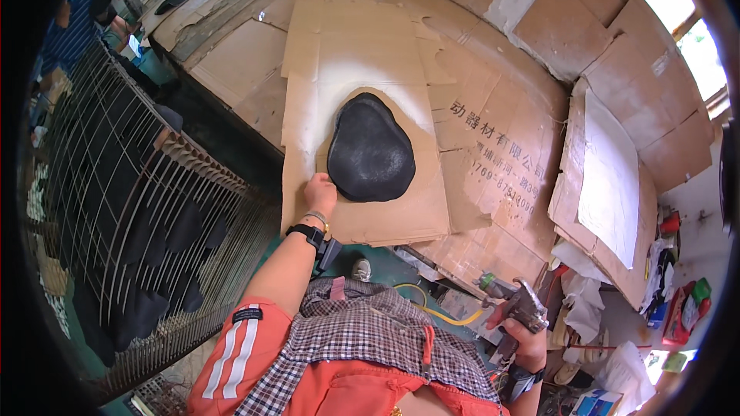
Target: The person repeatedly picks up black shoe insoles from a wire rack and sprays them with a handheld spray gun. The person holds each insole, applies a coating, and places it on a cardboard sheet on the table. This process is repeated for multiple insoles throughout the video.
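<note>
A black, rounded pad [371, 150], narrower at its far end, lies on a brown cardboard sheet [416, 219] dusted with whitish spray. My left hand [320, 194] is at the pad's lower left edge, its fingers curled and pinching the rim. Off the table's near right side, my right hand [526, 339] is wrapped round a metal spray gun [530, 306]. A yellow hose [443, 316] shows near the gun. The palm hides part of the gun's handle.
Left of me stands a wire rack [154, 208] holding black pieces. Cardboard panels [570, 27] wall the table's far and right sides. A white sheet [609, 177] covers one right panel. Plastic bags [628, 374] hang at lower right. Another person [69, 35] is at far left.
</note>
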Tool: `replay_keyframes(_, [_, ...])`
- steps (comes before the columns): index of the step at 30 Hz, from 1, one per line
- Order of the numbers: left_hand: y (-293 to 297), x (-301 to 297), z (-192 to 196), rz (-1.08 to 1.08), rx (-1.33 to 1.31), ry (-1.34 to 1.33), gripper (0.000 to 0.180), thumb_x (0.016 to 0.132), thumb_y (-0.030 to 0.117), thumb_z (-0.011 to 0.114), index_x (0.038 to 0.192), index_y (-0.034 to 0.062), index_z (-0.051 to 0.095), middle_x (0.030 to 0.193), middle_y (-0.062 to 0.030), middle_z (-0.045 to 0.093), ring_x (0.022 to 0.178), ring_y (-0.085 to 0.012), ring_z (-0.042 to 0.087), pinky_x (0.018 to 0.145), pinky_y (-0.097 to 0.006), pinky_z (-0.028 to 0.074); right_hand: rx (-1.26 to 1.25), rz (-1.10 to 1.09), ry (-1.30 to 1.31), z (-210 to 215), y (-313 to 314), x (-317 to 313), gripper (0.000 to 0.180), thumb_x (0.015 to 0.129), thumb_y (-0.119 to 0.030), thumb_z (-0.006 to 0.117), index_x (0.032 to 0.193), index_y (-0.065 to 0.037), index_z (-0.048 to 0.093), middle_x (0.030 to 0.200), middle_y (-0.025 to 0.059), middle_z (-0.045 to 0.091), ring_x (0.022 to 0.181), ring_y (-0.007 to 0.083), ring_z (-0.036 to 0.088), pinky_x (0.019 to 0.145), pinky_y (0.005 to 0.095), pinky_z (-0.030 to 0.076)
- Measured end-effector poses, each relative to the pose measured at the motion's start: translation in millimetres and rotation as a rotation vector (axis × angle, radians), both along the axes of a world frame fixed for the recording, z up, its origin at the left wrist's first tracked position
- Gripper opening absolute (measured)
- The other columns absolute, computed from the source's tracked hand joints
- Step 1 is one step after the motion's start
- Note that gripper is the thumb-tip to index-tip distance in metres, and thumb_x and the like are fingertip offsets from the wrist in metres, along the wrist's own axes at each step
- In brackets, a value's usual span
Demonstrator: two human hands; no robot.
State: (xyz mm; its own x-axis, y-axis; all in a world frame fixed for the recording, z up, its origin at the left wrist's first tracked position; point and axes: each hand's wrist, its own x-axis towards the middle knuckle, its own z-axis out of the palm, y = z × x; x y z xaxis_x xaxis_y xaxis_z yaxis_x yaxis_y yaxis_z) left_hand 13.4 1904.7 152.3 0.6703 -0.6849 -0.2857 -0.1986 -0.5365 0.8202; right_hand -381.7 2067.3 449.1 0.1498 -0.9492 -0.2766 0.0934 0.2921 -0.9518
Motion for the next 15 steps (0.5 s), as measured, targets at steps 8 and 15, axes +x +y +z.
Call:
replay_keyframes(8, [-8, -18, 17, -0.1, 0.108, -0.218, 0.03, 0.074, 0.012, 0.071, 0.101, 0.0026, 0.064, 0.085, -0.0118, 0.069, 0.085, -0.028, 0.066, 0.08, -0.037, 0.051, -0.032, -0.157, 0.106, 3, -8, -6, 0.059, 0.074, -0.013, 0.069, 0.126, 0.004, 0.049, 0.082, 0.0132, 0.064, 0.073, 0.022, 0.064, 0.07, 0.0342, 0.051])
replay_keyframes(15, [-18, -15, -25, 0.09, 0.007, 0.023, 0.023, 0.074, 0.003, 0.07, 0.095, -0.0005, 0.061, 0.078, -0.0104, 0.066, 0.063, -0.0206, 0.065, 0.059, -0.034, 0.053, -0.003, 0.013, 0.008, -13, -15, 2, 0.065, 0.076, -0.017, 0.068, 0.134, -0.002, 0.041, 0.083, 0.0153, 0.062, 0.074, 0.0264, 0.062, 0.071, 0.0379, 0.051])
